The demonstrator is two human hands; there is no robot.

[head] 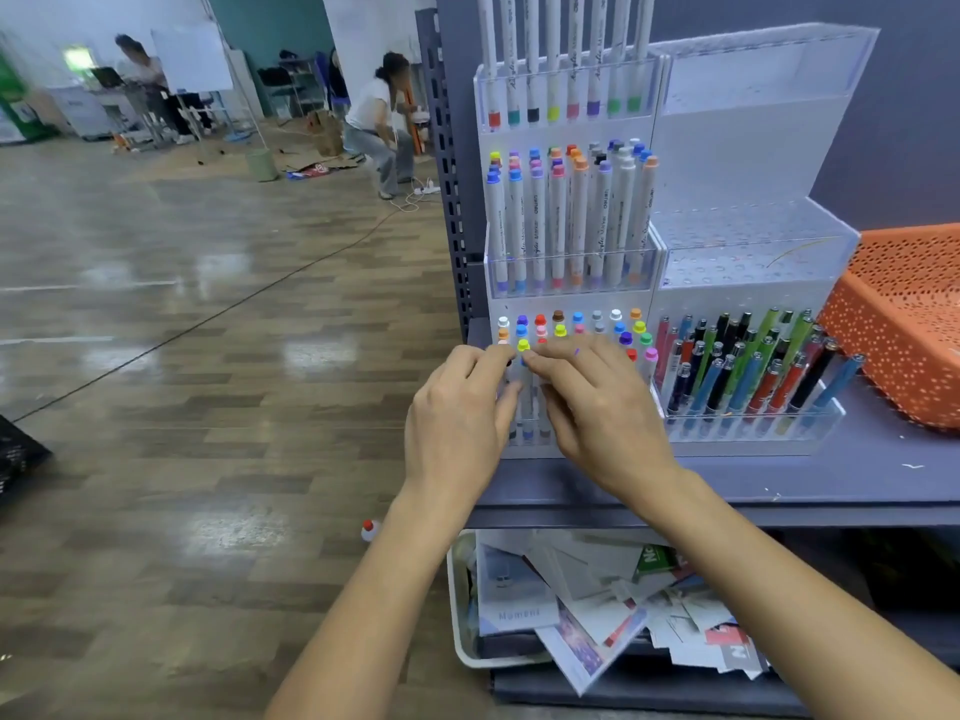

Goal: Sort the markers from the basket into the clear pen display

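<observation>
Both hands meet at ctr frame, btm tier of the clear pen display [524,449]. The left hand [457,407] curls round a white marker [521,392] and the right hand [597,402] pinches its top. The neighbouring caps [560,331] are packed tight, so a skewed push could prob. knock them or miss the hole. The orange basket [883,324] sits mid-right, well apart; can't see inside.

Left grip [460,407] and right grip [597,402] close together, fingers curled.
</observation>
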